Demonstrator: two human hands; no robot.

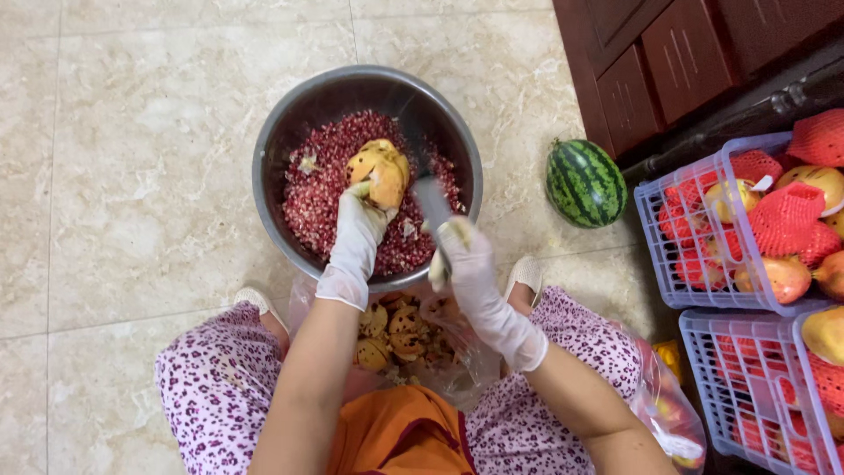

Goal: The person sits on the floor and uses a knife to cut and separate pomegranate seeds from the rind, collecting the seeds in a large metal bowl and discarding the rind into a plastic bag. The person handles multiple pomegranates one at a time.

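Steel bowl (272,149) on the floor caught the red seeds because the gloved left hand (356,233) closed its fingers on a pomegranate half (380,171) above it, while the right hand (466,264) gripped a blurred knife-like tool (432,202) beside the fruit.

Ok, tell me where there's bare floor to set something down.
Bare tile lies left of the metal bowl and above it, up to the cabinet. Crowded: the watermelon and fruit baskets on the right, the peel bag between the knees.
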